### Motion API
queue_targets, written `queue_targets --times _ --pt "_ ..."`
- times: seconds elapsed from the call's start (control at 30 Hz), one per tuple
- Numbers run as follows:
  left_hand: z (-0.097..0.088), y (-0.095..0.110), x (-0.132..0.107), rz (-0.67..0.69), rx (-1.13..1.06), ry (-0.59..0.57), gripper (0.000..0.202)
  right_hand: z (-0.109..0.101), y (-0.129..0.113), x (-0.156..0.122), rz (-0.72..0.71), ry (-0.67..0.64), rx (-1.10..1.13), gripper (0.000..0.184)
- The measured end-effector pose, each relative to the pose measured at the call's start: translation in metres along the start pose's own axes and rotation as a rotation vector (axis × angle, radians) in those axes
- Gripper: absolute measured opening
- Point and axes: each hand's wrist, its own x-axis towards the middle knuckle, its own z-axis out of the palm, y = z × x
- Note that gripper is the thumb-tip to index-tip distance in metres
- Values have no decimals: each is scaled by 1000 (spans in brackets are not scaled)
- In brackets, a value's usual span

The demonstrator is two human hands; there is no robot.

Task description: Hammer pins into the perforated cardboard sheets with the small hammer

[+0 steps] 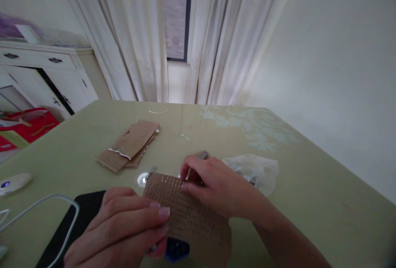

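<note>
A brown card [192,212] with rows of small holes or studs is held tilted in front of me. My left hand [123,226] is closed on its left side, fingertips over the face. By those fingers, a pink piece [158,249] and a dark blue piece [177,249] show in part. At the card's upper edge my right hand [216,181] pinches with thumb and fingers; whatever sits between them is too small or hidden. Just beyond that hand a grey metal tool end [203,155] sticks out. Thin metal pins [151,171] stand near the card's upper left corner.
Several similar brown cards [133,144] lie stacked on the table [309,169]. To the right is a crumpled clear plastic bag [256,171]. A black flat object [83,210], white cable [58,197] and white oval device [15,183] lie left. Tiny scraps [185,136] lie further back.
</note>
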Motion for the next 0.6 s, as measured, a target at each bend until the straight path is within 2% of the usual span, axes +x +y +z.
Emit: queue_targets --times 0.07,0.13,0.17,0.2,0.27,0.33,0.37,0.43,0.6 --pt "2 -6 1 -222 -21 185 9 -5 9 3 30 -9 122 11" --pt "6 -24 5 -528 54 378 7 -14 18 5 58 32 229 11" --pt "8 -36 7 -645 79 381 11 -19 24 5 67 64 265 11" --pt "11 -51 8 -745 71 278 20 -24 29 5 74 90 291 12" --pt "15 -78 7 -873 100 -16 31 -31 38 5 89 105 338 15" --pt "21 -97 2 -928 255 -266 32 -35 45 7 94 96 372 17" --pt "25 -102 -1 -935 321 -344 31 -36 47 8 91 91 383 17" --pt "32 -106 -6 -937 408 -420 30 -36 49 10 79 77 397 17" --pt "45 -106 -11 -941 442 -437 21 -31 46 12 66 39 402 15"
